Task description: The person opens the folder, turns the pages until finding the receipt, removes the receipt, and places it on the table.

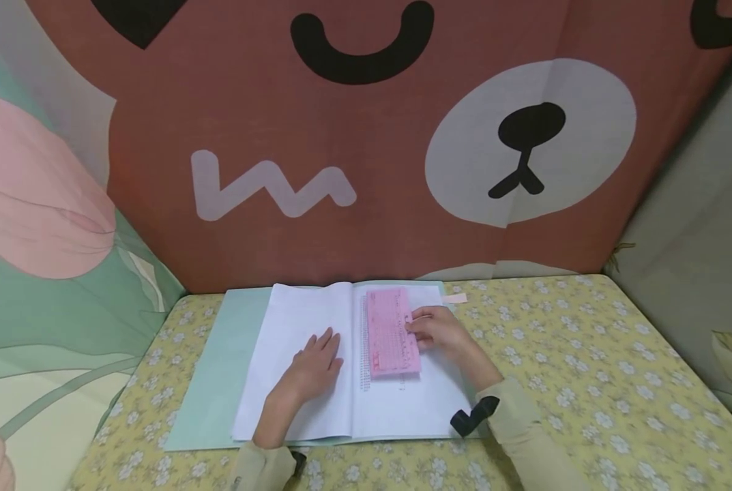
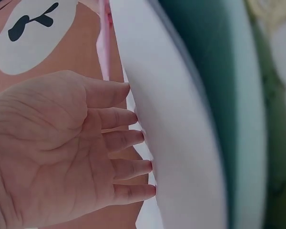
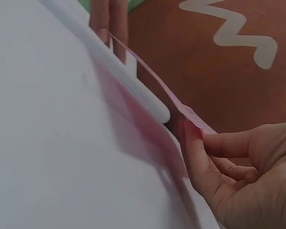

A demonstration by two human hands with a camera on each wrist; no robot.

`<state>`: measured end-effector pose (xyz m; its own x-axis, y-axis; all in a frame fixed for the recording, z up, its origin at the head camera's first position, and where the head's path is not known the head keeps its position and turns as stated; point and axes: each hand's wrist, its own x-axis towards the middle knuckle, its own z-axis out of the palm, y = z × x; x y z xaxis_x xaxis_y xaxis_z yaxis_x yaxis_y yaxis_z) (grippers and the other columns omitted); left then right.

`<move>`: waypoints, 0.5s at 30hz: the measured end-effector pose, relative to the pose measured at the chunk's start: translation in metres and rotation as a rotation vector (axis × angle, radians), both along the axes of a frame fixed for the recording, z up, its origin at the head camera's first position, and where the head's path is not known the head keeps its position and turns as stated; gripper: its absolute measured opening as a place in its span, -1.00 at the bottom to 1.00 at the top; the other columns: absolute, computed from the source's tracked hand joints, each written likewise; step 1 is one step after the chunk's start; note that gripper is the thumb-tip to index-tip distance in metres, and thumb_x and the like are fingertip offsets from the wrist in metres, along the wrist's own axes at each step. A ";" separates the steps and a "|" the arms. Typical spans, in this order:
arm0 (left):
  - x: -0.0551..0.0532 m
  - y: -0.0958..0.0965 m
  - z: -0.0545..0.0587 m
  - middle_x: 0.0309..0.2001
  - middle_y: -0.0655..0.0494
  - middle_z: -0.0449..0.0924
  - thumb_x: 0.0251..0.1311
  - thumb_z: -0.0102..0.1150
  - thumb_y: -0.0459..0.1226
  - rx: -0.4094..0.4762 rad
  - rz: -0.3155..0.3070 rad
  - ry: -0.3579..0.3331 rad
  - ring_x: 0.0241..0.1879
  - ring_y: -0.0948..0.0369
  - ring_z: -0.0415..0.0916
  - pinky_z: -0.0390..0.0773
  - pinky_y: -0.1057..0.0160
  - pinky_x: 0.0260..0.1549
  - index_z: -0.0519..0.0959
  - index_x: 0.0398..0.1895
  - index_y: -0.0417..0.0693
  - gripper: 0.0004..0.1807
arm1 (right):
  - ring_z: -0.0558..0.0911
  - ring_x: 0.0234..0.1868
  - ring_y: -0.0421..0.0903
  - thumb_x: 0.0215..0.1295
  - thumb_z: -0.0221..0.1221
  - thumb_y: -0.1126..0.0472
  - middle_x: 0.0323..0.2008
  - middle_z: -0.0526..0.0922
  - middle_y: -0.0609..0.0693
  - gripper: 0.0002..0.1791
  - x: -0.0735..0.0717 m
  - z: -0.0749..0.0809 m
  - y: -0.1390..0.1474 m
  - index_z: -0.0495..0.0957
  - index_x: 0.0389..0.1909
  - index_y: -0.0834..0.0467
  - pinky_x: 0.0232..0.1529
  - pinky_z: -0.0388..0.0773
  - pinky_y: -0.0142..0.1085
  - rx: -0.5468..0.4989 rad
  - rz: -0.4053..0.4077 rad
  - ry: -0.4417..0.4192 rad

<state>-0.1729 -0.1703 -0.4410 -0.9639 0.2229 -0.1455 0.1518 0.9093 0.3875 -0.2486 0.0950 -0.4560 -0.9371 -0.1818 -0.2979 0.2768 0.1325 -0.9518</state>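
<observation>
An open folder (image 1: 209, 382) with a pale green cover lies on the table, white pages (image 1: 304, 409) spread to both sides. My left hand (image 1: 313, 368) rests on the left-hand page with its fingers straight; in the left wrist view the fingertips (image 2: 145, 164) touch the paper. My right hand (image 1: 439, 331) pinches the right edge of a pink printed slip (image 1: 392, 334) between thumb and fingers. The right wrist view shows this slip (image 3: 162, 88) edge-on, raised off the white page (image 3: 52, 133), with a pink tint on the sheet beneath it. Printed columns show on the right page beside the slip.
A yellow flowered cloth (image 1: 587, 382) covers the table. Behind it stands a brown fabric wall (image 1: 390, 239) with a cartoon bear. A small pink tab (image 1: 455, 298) sticks out at the folder's right edge. Black straps (image 1: 475, 416) sit at the wrists.
</observation>
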 end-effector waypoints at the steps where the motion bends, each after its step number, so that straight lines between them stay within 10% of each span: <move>1: 0.000 0.000 0.000 0.59 -0.20 0.13 0.59 -0.03 -0.18 -0.002 0.002 -0.001 0.56 -0.27 0.00 0.12 -0.37 0.43 0.27 0.56 -0.26 -0.41 | 0.70 -0.37 -0.12 0.38 0.24 0.40 -0.25 0.71 0.14 -0.71 0.000 0.002 0.003 0.53 0.05 0.44 -0.39 0.68 -0.36 0.003 -0.012 0.002; 15: 0.000 0.001 -0.001 0.59 -0.21 0.13 0.58 -0.02 -0.18 0.000 0.011 0.004 0.56 -0.27 0.01 0.12 -0.38 0.43 0.27 0.56 -0.26 -0.41 | 0.65 -0.31 -0.17 0.49 0.21 0.30 -0.21 0.68 0.03 -0.59 -0.005 0.021 0.079 0.46 0.21 0.47 -0.32 0.65 -0.37 0.002 -0.138 0.076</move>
